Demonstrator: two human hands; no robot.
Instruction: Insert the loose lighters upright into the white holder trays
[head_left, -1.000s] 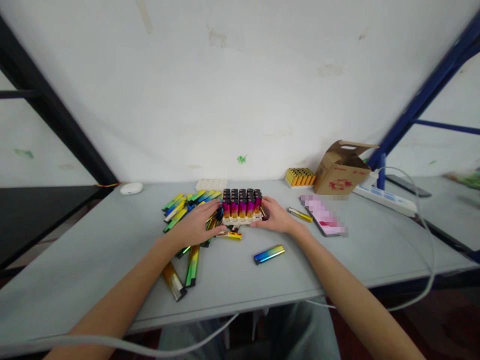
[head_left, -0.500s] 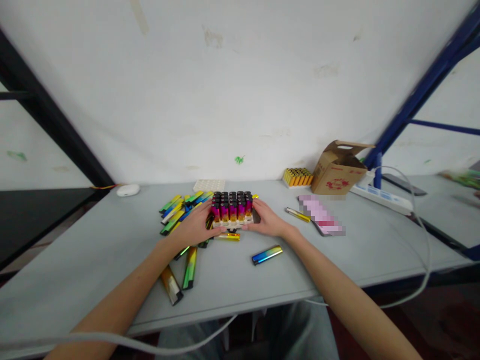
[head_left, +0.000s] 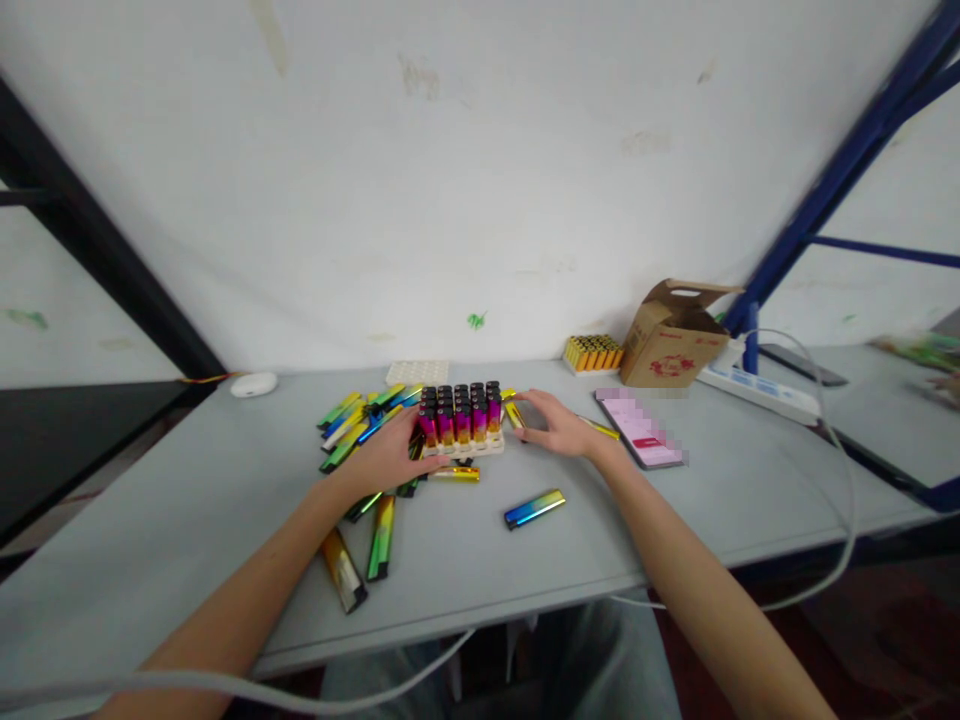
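Several purple-and-orange lighters with black tops (head_left: 462,418) stand upright in rows in a white holder (head_left: 487,445). My left hand (head_left: 390,450) grips the left side of this holder, thumb along its front. To its right, my right hand (head_left: 553,424) is apart from it, fingers spread beside a yellow lighter (head_left: 515,415); nothing shows held in it. Loose green, blue and yellow lighters (head_left: 341,440) lie in a heap left of the holder. A blue-yellow lighter (head_left: 535,508) lies nearer the front, and a yellow one (head_left: 455,474) rests just before the holder.
An unfilled white holder (head_left: 417,373) and a white case (head_left: 253,384) lie toward the wall. At the right are a holder of orange lighters (head_left: 593,353), an open cardboard box (head_left: 670,345), a phone (head_left: 641,430) and a power strip (head_left: 761,395). A white cable (head_left: 851,500) hangs over the edge.
My right hand has let go of the holder's right side and moved right, uncovering the yellow lighter there. My left hand has stayed on the holder.
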